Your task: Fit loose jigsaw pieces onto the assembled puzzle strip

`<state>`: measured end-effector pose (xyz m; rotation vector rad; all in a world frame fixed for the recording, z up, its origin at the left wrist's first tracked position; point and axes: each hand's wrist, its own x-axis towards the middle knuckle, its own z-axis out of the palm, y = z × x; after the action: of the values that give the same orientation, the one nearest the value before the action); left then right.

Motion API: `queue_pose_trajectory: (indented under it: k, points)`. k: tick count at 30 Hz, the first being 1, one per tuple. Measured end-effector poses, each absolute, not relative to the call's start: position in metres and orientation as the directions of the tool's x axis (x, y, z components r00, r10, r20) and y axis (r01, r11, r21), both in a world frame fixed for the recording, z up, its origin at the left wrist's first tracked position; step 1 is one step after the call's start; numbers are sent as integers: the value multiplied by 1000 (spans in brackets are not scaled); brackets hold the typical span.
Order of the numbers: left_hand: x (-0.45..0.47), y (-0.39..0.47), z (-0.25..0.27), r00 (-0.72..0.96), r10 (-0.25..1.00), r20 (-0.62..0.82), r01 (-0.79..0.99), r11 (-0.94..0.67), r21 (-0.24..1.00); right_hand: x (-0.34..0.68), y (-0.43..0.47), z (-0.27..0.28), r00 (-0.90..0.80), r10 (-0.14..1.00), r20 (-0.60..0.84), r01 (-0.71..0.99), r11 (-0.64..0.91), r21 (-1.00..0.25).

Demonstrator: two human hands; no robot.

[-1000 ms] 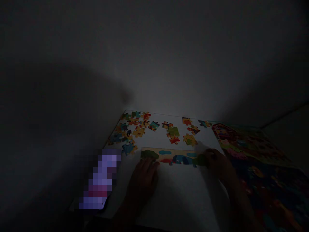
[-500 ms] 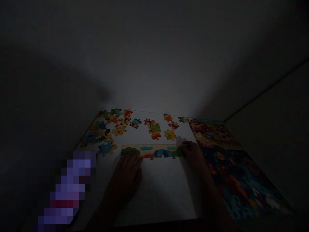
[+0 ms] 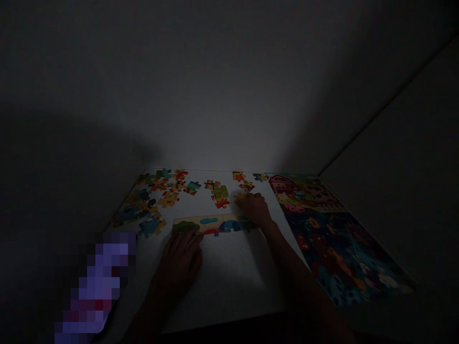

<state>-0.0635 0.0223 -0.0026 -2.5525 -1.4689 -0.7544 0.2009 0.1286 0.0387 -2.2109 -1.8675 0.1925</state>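
A joined strip of jigsaw puzzle lies across the white table, showing green bushes, blue clouds and a blue elephant-like shape. My left hand rests on its left end, fingers stretched out flat and holding nothing. Beyond the strip's right part, my right hand has its fingers bent down on a yellow puzzle piece, which they partly cover. My right forearm hides the strip's right end. Close to that hand lie a green puzzle piece and a red-and-yellow one.
Many loose puzzle pieces are heaped at the table's left side. On the right lie a farm picture puzzle and a dark blue picture puzzle. A pixelated phone-like object is at the lower left. A pale wall stands behind.
My right hand has left the strip's right end and moved up and left onto the yellow piece. My left hand stays on the strip. The view has shifted slightly.
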Motion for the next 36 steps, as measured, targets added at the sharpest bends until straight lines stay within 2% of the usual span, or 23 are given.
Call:
queue_pose_trajectory:
  k: [4, 8, 21, 25, 27, 30, 32, 36]
  points:
    - [-64, 21, -3, 402, 789, 464, 839, -520, 157, 197, 137, 25, 187, 974, 125, 955, -150, -257]
    - [-64, 19, -5, 384, 791, 477, 841, -513, 174, 206, 140, 7, 121, 973, 198, 953, -58, -296]
    - [-63, 17, -2, 381, 797, 468, 843, -508, 179, 206, 141, 0, 117, 970, 214, 947, -44, -318]
    - [-62, 16, -2, 380, 791, 480, 841, -511, 178, 178, 148, 16, -16, 966, 258, 928, 110, -355]
    - [-62, 16, -2, 374, 801, 467, 841, -505, 192, 153, 151, 26, -81, 970, 231, 924, 160, -347]
    - [-62, 16, -4, 371, 808, 458, 838, -503, 210, 122, 155, 32, -56, 985, 162, 945, 105, -310]
    - [-62, 16, -5, 368, 806, 464, 836, -506, 215, 113, 158, 31, -3, 986, 164, 953, 53, -298]
    - [-62, 16, -6, 374, 791, 484, 829, -519, 208, 123, 161, 28, 72, 982, 177, 924, 1, -382]
